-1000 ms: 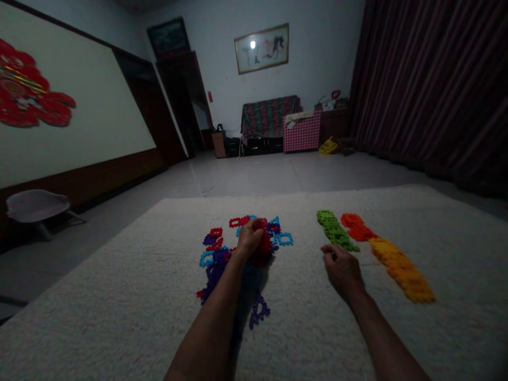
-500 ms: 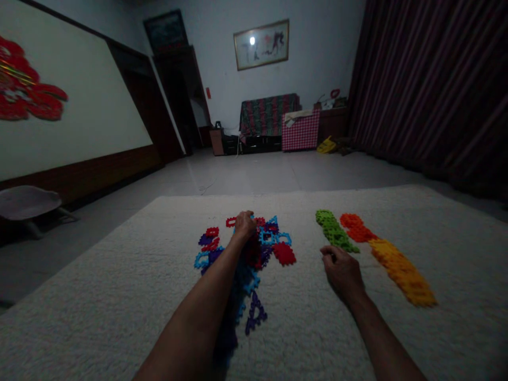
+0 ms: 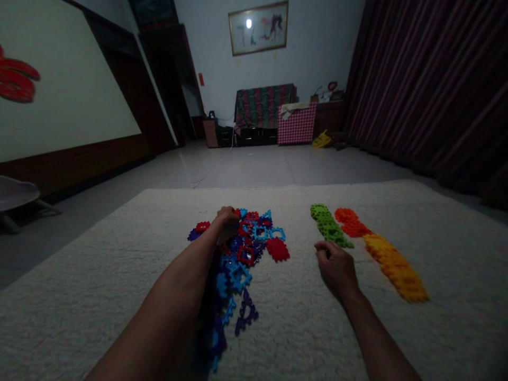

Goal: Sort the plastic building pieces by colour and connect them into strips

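Note:
My left hand (image 3: 227,216) reaches over the far left part of a loose pile of blue, purple and red interlocking plastic pieces. Its fingers are closed at a red piece (image 3: 237,212), partly hidden by the hand. Light blue pieces (image 3: 240,276) and a purple triangular piece (image 3: 246,313) lie nearer me, and my left forearm covers some of the pile. My right hand (image 3: 337,267) rests on the mat with fingers curled in and nothing visible in them. Just beyond it is a row of overlapping green pieces (image 3: 329,225).
Orange-red pieces (image 3: 351,222) and a row of yellow-orange pieces (image 3: 397,267) lie at the right on the pale mat (image 3: 130,254). Across the tiled floor stand a cloth-covered cabinet (image 3: 264,108) and a checked cloth (image 3: 297,124). A pale stool (image 3: 18,193) is at the left.
My left hand has moved left along the pile's far edge to the red piece. My right hand keeps its curled pose beside the green row. The view has shifted slightly.

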A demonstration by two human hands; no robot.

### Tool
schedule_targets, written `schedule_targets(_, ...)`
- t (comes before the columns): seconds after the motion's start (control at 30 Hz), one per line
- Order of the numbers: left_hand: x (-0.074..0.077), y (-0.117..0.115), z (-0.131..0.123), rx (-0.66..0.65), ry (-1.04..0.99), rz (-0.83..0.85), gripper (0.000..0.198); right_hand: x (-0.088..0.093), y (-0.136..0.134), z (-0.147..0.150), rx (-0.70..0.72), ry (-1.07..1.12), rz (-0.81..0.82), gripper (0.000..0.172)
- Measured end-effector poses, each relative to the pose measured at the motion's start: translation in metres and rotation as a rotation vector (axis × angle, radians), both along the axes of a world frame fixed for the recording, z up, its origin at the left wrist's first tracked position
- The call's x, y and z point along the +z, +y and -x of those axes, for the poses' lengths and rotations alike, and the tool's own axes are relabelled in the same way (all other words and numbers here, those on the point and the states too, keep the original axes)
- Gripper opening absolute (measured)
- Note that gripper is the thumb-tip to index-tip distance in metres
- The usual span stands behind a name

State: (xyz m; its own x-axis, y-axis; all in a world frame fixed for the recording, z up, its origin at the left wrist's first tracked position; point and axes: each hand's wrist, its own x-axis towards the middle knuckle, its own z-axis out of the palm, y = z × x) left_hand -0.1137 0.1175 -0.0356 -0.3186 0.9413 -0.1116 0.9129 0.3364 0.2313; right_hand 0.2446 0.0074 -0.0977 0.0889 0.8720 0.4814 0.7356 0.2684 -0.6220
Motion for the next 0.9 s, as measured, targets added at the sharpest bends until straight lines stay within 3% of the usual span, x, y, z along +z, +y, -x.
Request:
schedule_targets(0.2,0.017,-0.016,-0.004,0.044,-0.005,-0.106,0.068,0.0,0.0,0.0,0.011,0.011,0.001,0.027)
schedule_targets(0.3,0.029,-0.028,-0.02,0.011,-0.017,-0.17,0.067,0.0,0.0,0.0,0.011,0.007,-0.004,0.026)
schedule_targets(0.5,0.032,-0.066,-0.085,-0.388,-0.119,-0.166,0.052,0.002,-0.001,0.001,0.009,0.017,0.014,0.026)
schedule_targets(0.63,0.026,-0.088,-0.115,-0.577,-0.152,-0.165,0.066,0.003,-0.002,0.002,0.012,0.026,0.009,0.026)
schedule_targets(0.73,0.028,-0.091,-0.12,-0.649,-0.191,-0.157,0.076,0.003,-0.002,0.002,0.019,0.033,0.006,0.026)
schedule_targets(0.8,0.033,-0.083,-0.115,-0.627,-0.178,-0.186,0.069,0.003,-0.002,0.002,0.019,0.032,0.009,0.026)
schedule_targets(0.9,0.038,-0.062,-0.098,-0.446,-0.07,-0.219,0.053,0.002,-0.002,0.001,0.014,0.023,0.011,0.026)
